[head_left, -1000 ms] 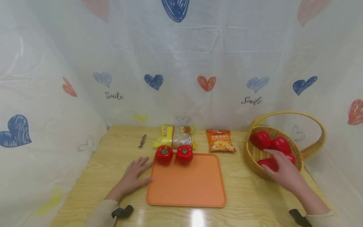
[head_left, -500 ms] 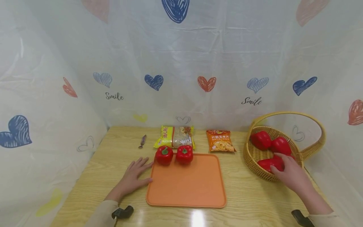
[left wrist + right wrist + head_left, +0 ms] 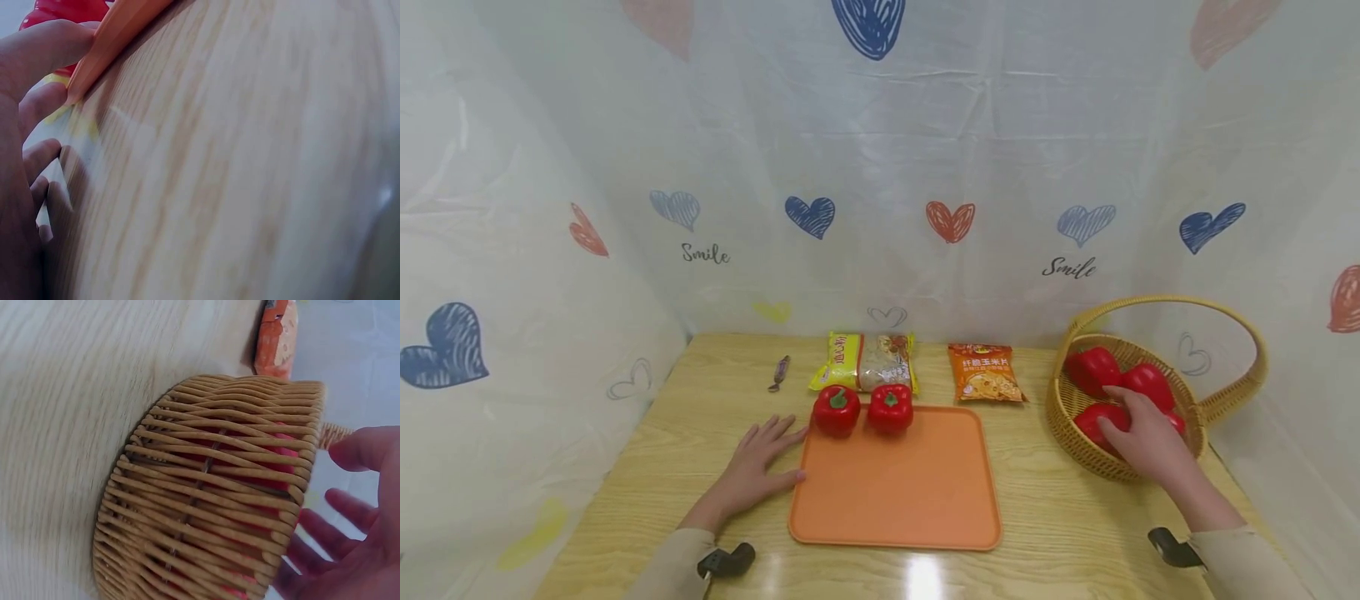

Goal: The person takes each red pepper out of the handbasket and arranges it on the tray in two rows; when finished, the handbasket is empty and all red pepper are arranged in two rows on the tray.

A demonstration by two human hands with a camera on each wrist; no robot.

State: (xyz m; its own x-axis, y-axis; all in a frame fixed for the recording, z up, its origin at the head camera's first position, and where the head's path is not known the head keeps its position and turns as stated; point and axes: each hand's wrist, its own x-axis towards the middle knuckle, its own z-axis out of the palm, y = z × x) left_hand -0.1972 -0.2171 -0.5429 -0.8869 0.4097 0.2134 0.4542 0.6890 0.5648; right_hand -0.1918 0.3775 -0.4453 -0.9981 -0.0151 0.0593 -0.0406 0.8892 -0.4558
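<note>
My left hand (image 3: 752,471) lies on the table at the left edge of an orange tray (image 3: 895,492), fingers spread, its thumb and index fingertip at the rim. On the tray's far left part stand two red bell peppers (image 3: 837,412), side by side. At the right, my right hand (image 3: 1150,437) is over a wicker basket (image 3: 1075,450), thumb and fingers apart around a red bell pepper (image 3: 1092,423) at the near side. More red peppers (image 3: 1093,370) lie behind and beside it, partly hidden by the hand. In the right wrist view, the fingers (image 3: 325,534) reach over the basket rim.
A yellow and clear food packet (image 3: 872,362) lies behind the tray, an orange snack bag (image 3: 985,372) to its right. A small wrapped candy (image 3: 780,372) lies at the back left. The basket handle (image 3: 1180,300) arches over its far side. Heart-printed sheeting stands behind the table.
My right hand shifts right within the basket, then back left. The near pepper there now lies differently and shows a rounder outline. My left hand and the tray stay put.
</note>
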